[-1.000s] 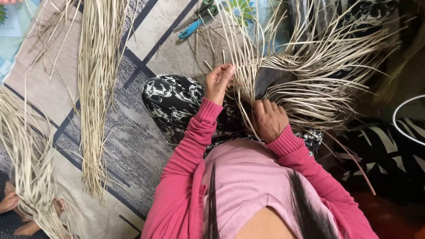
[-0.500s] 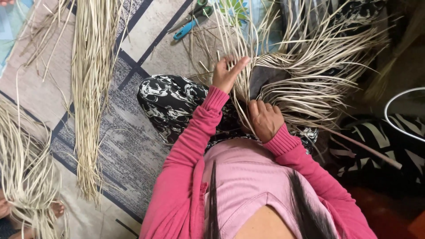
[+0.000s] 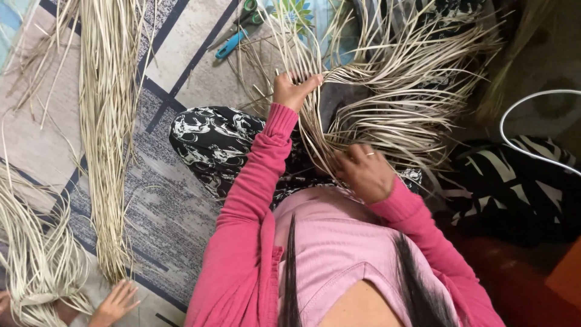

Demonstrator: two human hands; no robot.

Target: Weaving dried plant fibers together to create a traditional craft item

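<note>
Hands working pale strips at frame centre.
Left hand [image 3: 292,89] pinches a bunch of strips [image 3: 387,97]; right hand [image 3: 365,172] closed on strips lower down. Scissors [image 3: 235,30] upper centre.

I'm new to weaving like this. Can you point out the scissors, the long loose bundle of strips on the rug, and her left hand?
scissors [image 3: 233,42], head view, blue handle.
loose bundle of strips [image 3: 109,139], head view, mid-length.
left hand [image 3: 292,91], head view, back of hand.
</note>
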